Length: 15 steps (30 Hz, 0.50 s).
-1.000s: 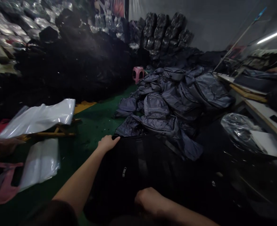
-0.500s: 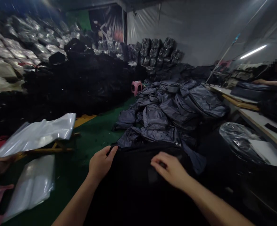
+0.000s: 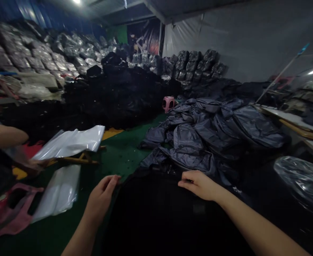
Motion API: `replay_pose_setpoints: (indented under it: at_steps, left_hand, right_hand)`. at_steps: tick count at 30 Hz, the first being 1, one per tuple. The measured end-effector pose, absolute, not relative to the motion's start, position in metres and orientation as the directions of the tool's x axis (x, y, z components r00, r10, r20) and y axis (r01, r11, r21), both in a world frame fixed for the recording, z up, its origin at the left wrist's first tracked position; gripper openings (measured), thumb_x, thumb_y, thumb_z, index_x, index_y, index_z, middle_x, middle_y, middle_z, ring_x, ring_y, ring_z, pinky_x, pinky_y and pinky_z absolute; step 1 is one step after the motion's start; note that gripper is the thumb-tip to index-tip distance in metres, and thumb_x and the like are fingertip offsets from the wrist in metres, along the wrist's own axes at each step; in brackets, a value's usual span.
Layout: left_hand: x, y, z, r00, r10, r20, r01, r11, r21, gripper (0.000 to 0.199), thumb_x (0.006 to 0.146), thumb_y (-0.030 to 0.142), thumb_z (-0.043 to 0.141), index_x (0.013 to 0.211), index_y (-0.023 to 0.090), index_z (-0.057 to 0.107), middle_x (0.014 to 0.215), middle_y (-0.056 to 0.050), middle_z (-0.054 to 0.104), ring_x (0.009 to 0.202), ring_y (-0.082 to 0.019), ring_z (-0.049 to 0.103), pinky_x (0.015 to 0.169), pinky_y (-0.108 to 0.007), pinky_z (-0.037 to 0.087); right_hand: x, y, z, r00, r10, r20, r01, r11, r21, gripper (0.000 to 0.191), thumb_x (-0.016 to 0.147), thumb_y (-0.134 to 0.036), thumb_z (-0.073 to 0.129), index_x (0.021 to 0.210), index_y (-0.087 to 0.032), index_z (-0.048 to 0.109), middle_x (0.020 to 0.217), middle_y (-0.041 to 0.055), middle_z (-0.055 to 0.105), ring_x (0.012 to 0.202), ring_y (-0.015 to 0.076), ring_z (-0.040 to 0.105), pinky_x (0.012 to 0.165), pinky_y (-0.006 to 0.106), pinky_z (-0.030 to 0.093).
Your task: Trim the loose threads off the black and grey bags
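A large black cloth item (image 3: 156, 209) fills the lower middle of the view, close to my body. My left hand (image 3: 102, 192) is at its upper left edge, fingers pressed together; the dark fabric runs up to the fingertips. Near the upper right part of the black item is my right hand (image 3: 197, 183), thumb and fingers curled toward each other, with any fabric between them too dark to make out. Just beyond both hands lies a heap of dark grey-blue bags (image 3: 190, 138).
On the left, clear plastic sheets (image 3: 71, 142) lie over a wooden stand, near a pink stool (image 3: 15, 213) and a person's arm (image 3: 5, 137). Farther off are a black heap (image 3: 119, 92) and another pink stool (image 3: 168, 104). Tables (image 3: 292, 117) stand at right.
The view has turned left, bringing more of the person at the left into sight. My hands are farther apart, and my left hand has moved left.
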State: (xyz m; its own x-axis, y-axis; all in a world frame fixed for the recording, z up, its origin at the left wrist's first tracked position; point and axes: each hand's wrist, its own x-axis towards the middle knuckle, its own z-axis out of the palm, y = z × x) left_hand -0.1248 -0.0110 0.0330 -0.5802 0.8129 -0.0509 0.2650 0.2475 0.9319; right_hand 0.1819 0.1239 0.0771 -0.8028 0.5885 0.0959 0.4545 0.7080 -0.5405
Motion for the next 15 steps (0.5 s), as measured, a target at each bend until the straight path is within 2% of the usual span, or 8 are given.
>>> replay_pose_setpoints:
  at_steps: [4, 9, 13, 15]
  left_hand:
    - [-0.109, -0.034, 0.006, -0.550, 0.823, -0.142, 0.237, 0.317, 0.918, 0.044, 0.082, 0.059, 0.039, 0.096, 0.023, 0.060, 0.090, -0.002, 0.066, 0.089, -0.022, 0.060, 0.074, -0.028, 0.046]
    - [-0.085, -0.055, -0.018, -0.598, 0.797, -0.082, 0.347, 0.350, 0.870, 0.043, 0.083, 0.058, 0.039, 0.101, 0.022, 0.054, 0.100, -0.007, 0.062, 0.092, -0.025, 0.058, 0.078, -0.034, 0.046]
    - [-0.076, -0.064, -0.034, -0.622, 0.765, -0.166, 0.397, 0.491, 0.775, 0.056, 0.076, 0.064, 0.045, 0.109, 0.018, 0.050, 0.112, -0.011, 0.057, 0.100, -0.029, 0.055, 0.081, -0.039, 0.045]
    - [-0.073, -0.063, -0.037, -0.653, 0.726, -0.215, 0.386, 0.563, 0.731, 0.061, 0.073, 0.068, 0.046, 0.106, 0.017, 0.051, 0.109, -0.012, 0.058, 0.097, -0.030, 0.057, 0.077, -0.039, 0.046]
  right_hand:
    - [0.183, 0.131, 0.069, -0.780, 0.618, 0.101, 0.478, 0.693, -0.540, 0.037, 0.092, -0.041, 0.045, 0.062, -0.019, 0.045, 0.060, -0.0043, 0.045, 0.056, 0.0119, 0.043, 0.054, 0.023, 0.031]
    - [0.181, 0.144, 0.049, -0.735, 0.669, 0.110, 0.523, 0.663, -0.535, 0.038, 0.091, -0.040, 0.044, 0.060, -0.020, 0.044, 0.058, -0.0035, 0.044, 0.056, 0.0130, 0.043, 0.053, 0.023, 0.030]
    - [0.177, 0.156, 0.026, -0.668, 0.717, 0.200, 0.516, 0.639, -0.570, 0.039, 0.087, -0.042, 0.051, 0.056, -0.020, 0.045, 0.054, -0.0040, 0.043, 0.053, 0.0125, 0.043, 0.051, 0.023, 0.030]
    - [0.175, 0.161, 0.016, -0.616, 0.746, 0.254, 0.507, 0.621, -0.598, 0.039, 0.084, -0.045, 0.055, 0.055, -0.019, 0.048, 0.054, -0.0036, 0.046, 0.053, 0.0126, 0.044, 0.053, 0.023, 0.031]
